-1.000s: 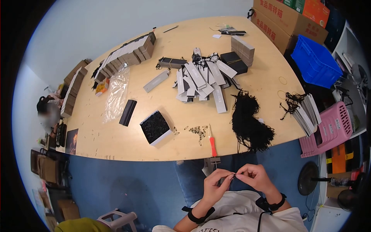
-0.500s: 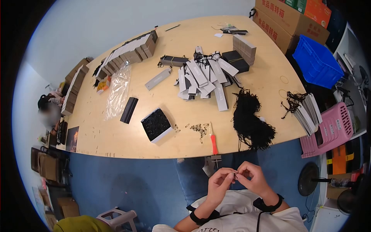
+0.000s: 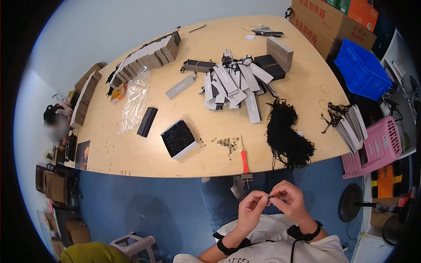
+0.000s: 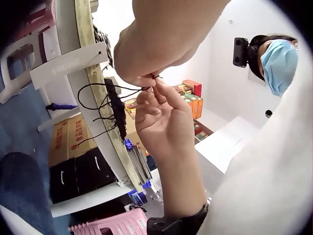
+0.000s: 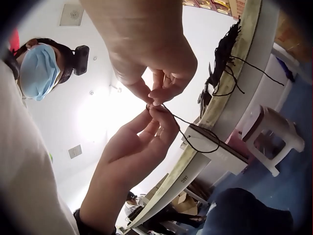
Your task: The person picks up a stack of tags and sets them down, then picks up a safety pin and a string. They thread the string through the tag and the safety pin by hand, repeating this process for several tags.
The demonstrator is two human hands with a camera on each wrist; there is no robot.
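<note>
Cord [image 4: 103, 83], thin and black, runs from between the two hands and hangs in a loose loop, nearest the wearer and on the near side of the box [image 3: 186, 151]. The left hand [image 3: 250, 215] pinches it between thumb and fingers; the right hand [image 3: 289, 202] pinches at the same spot, fingertips nearly meeting, the gap narrow. A dark bit shows there, too small to tell whether knot or fitting. Just beyond the hands is a pale tag [image 4: 68, 64] with a hole; whether the cord joins it I cannot tell.

The cord looks very light, soft and limp, though the loop keeps a slight curve. It should not break easily, but may roll or slip in the fingertips; it is best taken close to the dark bit, one pinch on each side.

On the surface [image 3: 193, 170], right of the box, lie small loops [image 3: 228, 143], then the red-handled tool [image 3: 244, 162], then a black bundle [image 3: 285, 136] of cords. Left of the box is a dark block [image 3: 147, 122]. Beyond the box, to the right, is a heap of tags [image 3: 253, 108]; beyond it to the left, a row of stacks [image 3: 151, 57].
</note>
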